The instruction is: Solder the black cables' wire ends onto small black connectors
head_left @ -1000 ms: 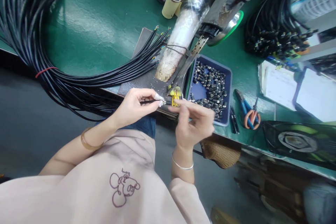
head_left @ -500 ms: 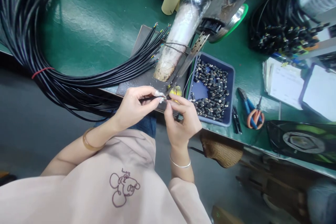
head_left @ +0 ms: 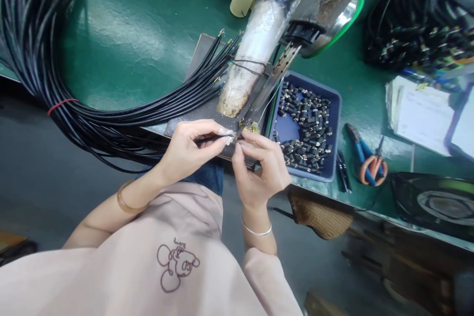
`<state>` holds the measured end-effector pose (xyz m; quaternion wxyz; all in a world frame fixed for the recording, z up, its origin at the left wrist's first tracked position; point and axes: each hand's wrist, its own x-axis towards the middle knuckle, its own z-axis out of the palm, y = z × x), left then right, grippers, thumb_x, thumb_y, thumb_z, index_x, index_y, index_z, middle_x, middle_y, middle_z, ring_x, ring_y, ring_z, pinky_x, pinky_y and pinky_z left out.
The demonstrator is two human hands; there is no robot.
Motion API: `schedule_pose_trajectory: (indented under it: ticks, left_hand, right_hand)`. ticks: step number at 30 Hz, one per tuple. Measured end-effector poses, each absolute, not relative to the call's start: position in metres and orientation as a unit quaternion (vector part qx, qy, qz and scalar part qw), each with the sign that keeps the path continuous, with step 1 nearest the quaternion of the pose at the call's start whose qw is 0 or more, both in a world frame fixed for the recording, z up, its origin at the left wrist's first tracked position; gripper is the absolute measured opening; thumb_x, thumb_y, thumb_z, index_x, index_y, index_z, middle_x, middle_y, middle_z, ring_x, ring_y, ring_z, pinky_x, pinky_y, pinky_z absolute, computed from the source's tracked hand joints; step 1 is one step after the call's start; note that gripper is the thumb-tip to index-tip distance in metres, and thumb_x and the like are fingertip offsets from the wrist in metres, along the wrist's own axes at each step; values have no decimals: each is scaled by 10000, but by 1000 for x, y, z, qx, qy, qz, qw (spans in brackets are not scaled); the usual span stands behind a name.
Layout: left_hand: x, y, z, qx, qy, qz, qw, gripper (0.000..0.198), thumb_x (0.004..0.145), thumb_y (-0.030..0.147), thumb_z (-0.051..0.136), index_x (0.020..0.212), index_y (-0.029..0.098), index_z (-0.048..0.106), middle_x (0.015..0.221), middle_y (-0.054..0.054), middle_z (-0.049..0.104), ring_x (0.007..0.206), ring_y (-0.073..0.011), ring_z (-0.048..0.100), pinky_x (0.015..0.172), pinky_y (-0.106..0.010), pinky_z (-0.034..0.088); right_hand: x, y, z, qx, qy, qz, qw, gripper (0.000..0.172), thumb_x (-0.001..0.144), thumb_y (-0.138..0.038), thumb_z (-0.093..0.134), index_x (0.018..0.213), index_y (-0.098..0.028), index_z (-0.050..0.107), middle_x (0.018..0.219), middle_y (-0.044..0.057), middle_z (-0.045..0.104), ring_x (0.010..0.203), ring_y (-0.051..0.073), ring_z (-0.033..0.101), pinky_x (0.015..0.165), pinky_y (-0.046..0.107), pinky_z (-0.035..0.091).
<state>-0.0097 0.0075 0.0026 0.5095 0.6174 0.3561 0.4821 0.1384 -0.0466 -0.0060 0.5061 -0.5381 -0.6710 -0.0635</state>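
The left hand (head_left: 188, 148) pinches one black cable (head_left: 208, 140) between thumb and fingers, close to its end, and the thin wires (head_left: 233, 135) come out just past these fingertips. The right hand (head_left: 264, 170) is bent beside the wires, its thumb and forefinger near each other; whether a small thing is between them, I cannot tell. The cable is probably light and rather springy, with a smooth cover that may roll a little under the fingers, while the wires seem delicate and easy to bend. So the good place to hold is, I think, the black cover just behind the wires, away from the soldering iron (head_left: 283, 64) beyond the fingertips, which may be hot.
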Motion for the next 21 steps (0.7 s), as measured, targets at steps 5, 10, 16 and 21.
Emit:
schedule_pose_trajectory:
  ticks: [5,10,16,21]
  left_hand:
    - [-11,8,1,622,355,479,508,97,831,153,704,758,127,762,673,-22,687,567,-79,531,509,-176,417]
    - [-12,8,1,626,366,456,516,93,817,160,705,751,126,759,680,-24,688,578,-80,533,513,-170,425]
    - [-11,8,5,613,368,462,525,111,820,171,691,731,123,737,679,-25,682,582,-85,543,519,-179,423]
    - [-9,6,4,598,377,449,547,101,809,166,677,717,128,696,656,-9,654,569,-83,534,539,-184,443]
  right_hand:
    - [141,-50,-10,-525,-685,-56,501,200,873,-66,707,905,-229,595,1073,57,787,906,155,784,766,276,699]
    - [144,-51,-12,-518,-699,-42,490,208,871,-57,700,897,-227,583,1082,63,786,907,157,789,774,270,702]
    - [144,-49,-10,-517,-699,-44,492,209,870,-56,702,891,-228,585,1071,65,788,893,157,786,776,274,699]
    - [144,-49,-9,-522,-692,-47,496,200,871,-66,708,898,-230,596,1032,60,795,884,162,784,762,285,688]
